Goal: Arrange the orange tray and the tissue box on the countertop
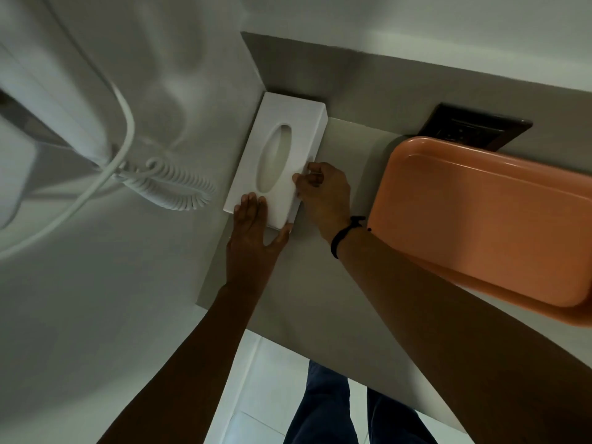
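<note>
Pale grey laminate desk fills the middle, tucked against white walls. The orange plastic tray with rounded corners sits at the desk's right side, its far rim over a dark brown socket plate. The white rectangular tissue box with an oval slot lies in the desk's far left corner, along the left edge. The left hand lies flat and open on the box's near end; the right hand, fingers curled, pinches its right side. A white coiled cord hangs left.
</note>
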